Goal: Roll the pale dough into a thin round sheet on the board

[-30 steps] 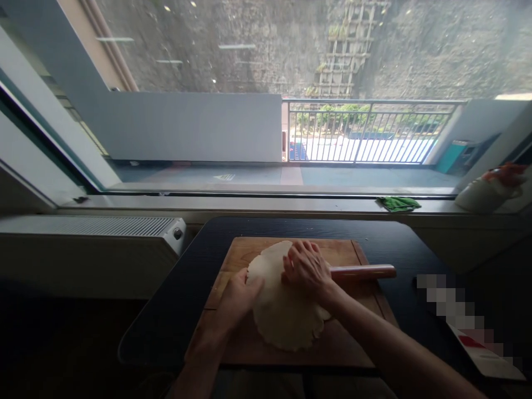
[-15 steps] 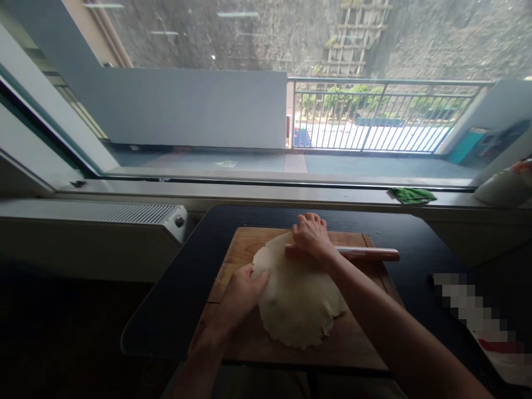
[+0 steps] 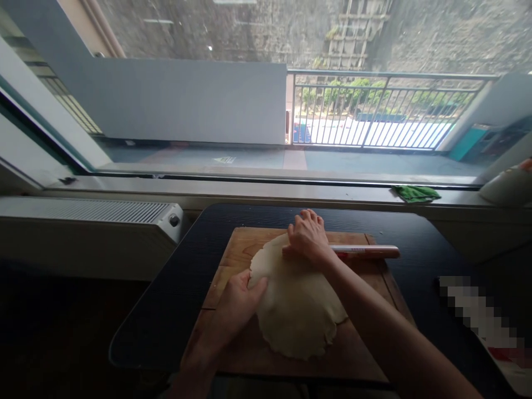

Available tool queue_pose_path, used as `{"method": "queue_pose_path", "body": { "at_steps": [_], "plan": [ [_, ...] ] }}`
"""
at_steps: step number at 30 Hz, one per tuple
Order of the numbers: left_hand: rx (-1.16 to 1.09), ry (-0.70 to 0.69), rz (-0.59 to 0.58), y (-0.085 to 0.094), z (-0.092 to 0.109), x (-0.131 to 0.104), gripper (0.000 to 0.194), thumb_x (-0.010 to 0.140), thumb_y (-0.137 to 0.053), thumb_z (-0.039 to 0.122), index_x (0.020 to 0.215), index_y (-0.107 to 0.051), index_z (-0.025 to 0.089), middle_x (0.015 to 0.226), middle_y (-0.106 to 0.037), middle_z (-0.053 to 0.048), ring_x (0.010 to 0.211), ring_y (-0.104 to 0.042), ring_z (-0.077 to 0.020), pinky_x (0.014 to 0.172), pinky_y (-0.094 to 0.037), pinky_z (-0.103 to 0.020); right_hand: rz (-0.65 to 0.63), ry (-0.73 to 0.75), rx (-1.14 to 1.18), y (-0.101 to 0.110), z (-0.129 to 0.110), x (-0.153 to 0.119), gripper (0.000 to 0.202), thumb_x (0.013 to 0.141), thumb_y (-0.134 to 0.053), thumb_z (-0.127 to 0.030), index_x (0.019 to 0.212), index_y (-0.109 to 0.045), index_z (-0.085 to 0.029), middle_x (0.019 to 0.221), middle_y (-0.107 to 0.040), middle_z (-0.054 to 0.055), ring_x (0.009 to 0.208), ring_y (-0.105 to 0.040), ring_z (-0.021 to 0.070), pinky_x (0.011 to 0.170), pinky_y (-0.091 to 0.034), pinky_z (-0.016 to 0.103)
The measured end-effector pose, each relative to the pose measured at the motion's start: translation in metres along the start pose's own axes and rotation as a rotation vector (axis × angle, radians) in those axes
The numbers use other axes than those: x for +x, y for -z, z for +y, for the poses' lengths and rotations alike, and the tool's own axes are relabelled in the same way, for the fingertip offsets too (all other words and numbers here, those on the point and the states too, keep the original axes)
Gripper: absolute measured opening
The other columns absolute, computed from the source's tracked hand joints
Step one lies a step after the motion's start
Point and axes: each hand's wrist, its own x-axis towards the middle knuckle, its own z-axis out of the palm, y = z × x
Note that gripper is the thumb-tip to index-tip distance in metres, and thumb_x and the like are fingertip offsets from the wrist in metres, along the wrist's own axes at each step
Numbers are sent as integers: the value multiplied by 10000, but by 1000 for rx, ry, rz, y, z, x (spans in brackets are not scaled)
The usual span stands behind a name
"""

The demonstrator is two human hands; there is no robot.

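Note:
A thin, roughly round sheet of dough (image 3: 297, 310) lies on a wooden cutting board (image 3: 236, 246), its lower right edge ragged. My left hand (image 3: 243, 291) is at the dough's left edge, thumb on top and fingers mostly hidden, closed on that edge. A rolling pin (image 3: 366, 252) lies crosswise over the far part of the dough, its right end reaching past the board. My right hand (image 3: 307, 233) covers the pin near its left end, palm over it and fingertips bent down on the far side.
The board sits on a dark table (image 3: 166, 310) below a window sill (image 3: 233, 191). A green cloth (image 3: 417, 193) and a pale rounded container (image 3: 505, 185) rest on the sill. A radiator (image 3: 103, 213) stands at left; a blurred-out item (image 3: 477, 316) lies at right.
My right hand has shifted slightly left over the rolling pin. My left hand stays at the dough's edge. The camera view has moved a little.

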Motion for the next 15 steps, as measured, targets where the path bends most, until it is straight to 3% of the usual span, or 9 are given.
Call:
{"method": "queue_pose_path", "body": {
  "at_steps": [6, 8, 12, 15],
  "plan": [
    [-10, -19, 28, -1, 0, -2, 248, 713, -566, 386, 775, -613, 150, 750, -675, -35, 708, -623, -204, 570, -463, -233, 75, 194, -8, 2, -11, -71, 427, 907, -266, -356, 1248, -469, -200, 1373, -384, 48, 1326, -147, 224, 1075, -92, 406],
    [-10, -29, 29, -1, 1, -2, 244, 713, -562, 371, 792, -618, 147, 765, -678, -38, 708, -623, -203, 575, -464, -235, 69, 182, -14, 1, -10, -62, 434, 909, -255, -353, 1244, -476, -187, 1370, -386, 58, 1330, -135, 230, 1074, -85, 417],
    [4, -9, 36, -1, 5, -2, 227, 697, -570, 359, 771, -620, 150, 710, -670, -34, 665, -620, -199, 548, -458, -236, -27, 33, 1, -2, -7, -8, 415, 902, -264, -356, 1087, -574, -154, 1322, -419, 124, 1292, -223, 275, 1020, -178, 466],
    [5, -1, 55, -1, 5, -2, 220, 679, -582, 364, 728, -622, 154, 667, -662, -26, 632, -613, -194, 520, -447, -231, -30, 68, 8, 0, -10, -13, 408, 902, -268, -357, 1107, -560, -158, 1315, -427, 125, 1287, -237, 268, 1010, -198, 451]
  ]
}}
